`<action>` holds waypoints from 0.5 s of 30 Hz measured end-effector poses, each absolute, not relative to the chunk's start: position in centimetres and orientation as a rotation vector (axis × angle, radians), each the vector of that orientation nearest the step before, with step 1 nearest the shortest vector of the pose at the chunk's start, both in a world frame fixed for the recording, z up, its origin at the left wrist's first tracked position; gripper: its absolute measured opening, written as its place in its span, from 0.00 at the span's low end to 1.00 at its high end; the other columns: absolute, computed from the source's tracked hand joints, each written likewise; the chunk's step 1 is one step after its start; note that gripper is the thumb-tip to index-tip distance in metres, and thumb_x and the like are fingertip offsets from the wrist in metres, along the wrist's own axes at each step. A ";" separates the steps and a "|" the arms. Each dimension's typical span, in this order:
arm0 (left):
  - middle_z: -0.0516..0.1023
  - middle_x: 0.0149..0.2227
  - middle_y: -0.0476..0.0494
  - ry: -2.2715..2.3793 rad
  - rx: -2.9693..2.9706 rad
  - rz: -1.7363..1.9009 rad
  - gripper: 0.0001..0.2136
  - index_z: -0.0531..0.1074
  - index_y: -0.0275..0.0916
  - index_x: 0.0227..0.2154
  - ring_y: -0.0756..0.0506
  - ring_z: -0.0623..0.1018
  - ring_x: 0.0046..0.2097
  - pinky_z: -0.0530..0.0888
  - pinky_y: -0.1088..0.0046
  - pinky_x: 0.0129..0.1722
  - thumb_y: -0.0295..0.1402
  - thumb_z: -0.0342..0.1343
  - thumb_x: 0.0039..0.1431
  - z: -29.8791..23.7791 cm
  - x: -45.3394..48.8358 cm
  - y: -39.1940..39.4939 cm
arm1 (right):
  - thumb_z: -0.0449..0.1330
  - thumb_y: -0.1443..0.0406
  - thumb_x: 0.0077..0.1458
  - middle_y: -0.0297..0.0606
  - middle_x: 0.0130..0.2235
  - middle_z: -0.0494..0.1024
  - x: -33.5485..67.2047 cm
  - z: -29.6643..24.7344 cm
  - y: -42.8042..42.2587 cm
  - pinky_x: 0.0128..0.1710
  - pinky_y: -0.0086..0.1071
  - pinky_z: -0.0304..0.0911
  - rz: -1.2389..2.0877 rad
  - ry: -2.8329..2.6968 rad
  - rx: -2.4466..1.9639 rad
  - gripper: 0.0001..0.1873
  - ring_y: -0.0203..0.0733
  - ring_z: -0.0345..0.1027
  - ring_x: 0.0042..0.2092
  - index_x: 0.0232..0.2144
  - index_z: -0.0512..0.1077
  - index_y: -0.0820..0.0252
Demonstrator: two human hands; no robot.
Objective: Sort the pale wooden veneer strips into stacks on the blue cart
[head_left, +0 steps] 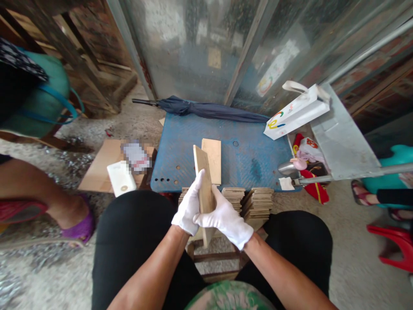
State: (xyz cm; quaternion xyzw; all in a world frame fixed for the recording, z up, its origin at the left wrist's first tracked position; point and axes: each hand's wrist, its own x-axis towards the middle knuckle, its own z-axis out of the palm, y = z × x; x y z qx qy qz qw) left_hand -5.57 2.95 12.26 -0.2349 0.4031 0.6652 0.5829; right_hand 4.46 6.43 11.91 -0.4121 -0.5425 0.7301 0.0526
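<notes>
White gloves cover both of my hands. Between them, tilted on edge, is a thin wooden board (pixel 203 176) with a pale, smooth face. My left hand (pixel 189 206) grips it from the left side, thumb up along the face. From the right, my right hand (pixel 225 214) closes on the lower half, its thumb reaching across toward the left hand. Just behind, another flat board (pixel 213 159) lies on the blue table (pixel 180 146). Stacks of similar boards (pixel 258 203) stand below the table's front edge, between my knees, partly hidden by my hands.
A folded dark umbrella (pixel 206 110) lies along the table's back edge. At right are a white paper bag (pixel 297 114), a metal cup (pixel 286 168) and an open metal box (pixel 345 133). Cardboard (pixel 100 168) is at left. People sit on both sides, near a red stool (pixel 392 243).
</notes>
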 end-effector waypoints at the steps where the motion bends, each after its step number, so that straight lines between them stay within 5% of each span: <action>1: 0.83 0.32 0.46 0.922 -0.552 1.557 0.17 0.79 0.38 0.42 0.44 0.82 0.34 0.80 0.70 0.39 0.45 0.61 0.57 12.1 -5.7 3.0 | 0.76 0.64 0.31 0.38 0.51 0.78 4.4 11.5 6.6 0.52 0.40 0.68 2.219 -1.636 -1.232 0.50 0.48 0.72 0.51 0.58 0.62 0.54; 8: 0.81 0.48 0.44 0.977 -0.511 1.658 0.22 0.74 0.43 0.52 0.43 0.81 0.46 0.78 0.71 0.46 0.48 0.57 0.60 11.4 -6.6 3.0 | 0.77 0.65 0.30 0.37 0.50 0.78 3.4 10.4 7.2 0.52 0.41 0.69 2.314 -1.526 -1.135 0.45 0.49 0.73 0.50 0.53 0.66 0.52; 15: 0.82 0.39 0.39 0.898 -0.300 1.495 0.39 0.74 0.37 0.54 0.35 0.79 0.50 0.77 0.64 0.47 0.65 0.46 0.54 11.5 -7.0 2.6 | 0.77 0.62 0.33 0.38 0.49 0.78 3.2 9.7 6.9 0.55 0.45 0.66 2.431 -1.419 -1.081 0.48 0.51 0.72 0.52 0.57 0.63 0.52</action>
